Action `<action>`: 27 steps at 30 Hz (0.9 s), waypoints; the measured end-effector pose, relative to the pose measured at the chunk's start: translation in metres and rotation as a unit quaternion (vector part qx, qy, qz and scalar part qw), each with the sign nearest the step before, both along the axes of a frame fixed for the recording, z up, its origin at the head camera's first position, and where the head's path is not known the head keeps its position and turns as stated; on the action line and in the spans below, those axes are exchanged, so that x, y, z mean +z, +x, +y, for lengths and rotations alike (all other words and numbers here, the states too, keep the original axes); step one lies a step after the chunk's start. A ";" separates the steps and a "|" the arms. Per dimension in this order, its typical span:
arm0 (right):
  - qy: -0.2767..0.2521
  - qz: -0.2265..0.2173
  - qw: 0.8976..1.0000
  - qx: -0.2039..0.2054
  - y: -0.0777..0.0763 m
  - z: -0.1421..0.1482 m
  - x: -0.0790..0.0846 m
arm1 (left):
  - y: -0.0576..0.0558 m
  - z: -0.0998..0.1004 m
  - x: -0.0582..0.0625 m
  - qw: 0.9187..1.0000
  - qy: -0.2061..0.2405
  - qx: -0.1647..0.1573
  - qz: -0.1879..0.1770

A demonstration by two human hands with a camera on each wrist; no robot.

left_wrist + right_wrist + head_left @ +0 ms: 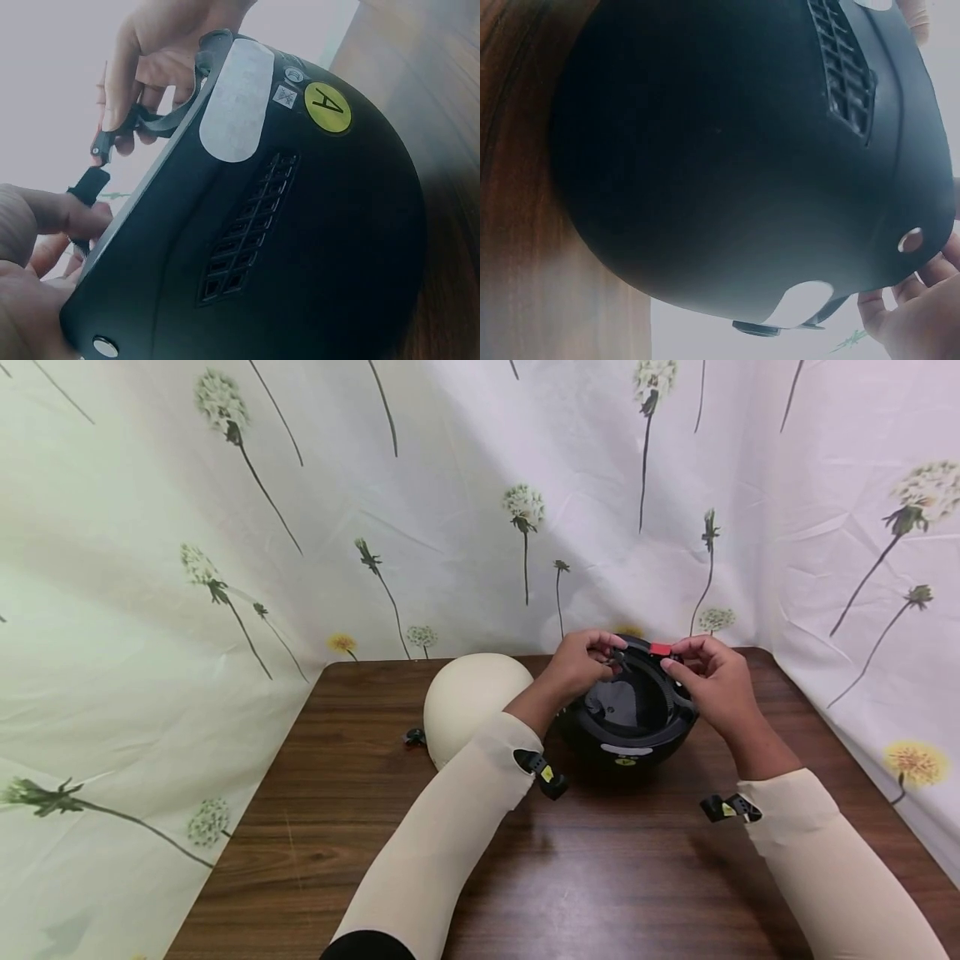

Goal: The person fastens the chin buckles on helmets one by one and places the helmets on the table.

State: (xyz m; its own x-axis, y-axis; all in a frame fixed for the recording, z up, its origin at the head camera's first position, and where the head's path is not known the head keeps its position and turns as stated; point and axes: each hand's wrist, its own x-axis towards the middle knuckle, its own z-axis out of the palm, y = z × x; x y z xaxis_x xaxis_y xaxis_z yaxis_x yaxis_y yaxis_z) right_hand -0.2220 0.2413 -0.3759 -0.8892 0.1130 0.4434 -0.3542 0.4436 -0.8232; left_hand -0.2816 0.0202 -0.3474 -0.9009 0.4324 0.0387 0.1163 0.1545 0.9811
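Observation:
A black helmet (pixel 660 748) lies upside down on the table, its hollow facing up. Above its rim my left hand (pixel 577 667) pinches a black buckle tongue (pixel 88 185). My right hand (pixel 716 683) holds the red-and-black buckle (pixel 660 649) on the other strap end, thumb and fingers around it. In the left wrist view the two buckle parts are close together, end facing end; whether they touch is hard to tell. A strap (pixel 166 121) runs from the right hand's part to the helmet rim. The right wrist view mostly shows the helmet's smooth shell (pixel 705 172).
A cream helmet (pixel 468 702) sits dome up left of the black one, a small dark buckle (pixel 414 737) beside it. The brown wooden table (pixel 337 860) ends at a dandelion-print curtain (pixel 465 527) behind.

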 end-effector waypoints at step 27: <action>-0.041 0.035 0.998 0.031 -0.003 -0.005 -0.006 | 0.003 -0.003 -0.004 0.998 -0.046 0.028 0.038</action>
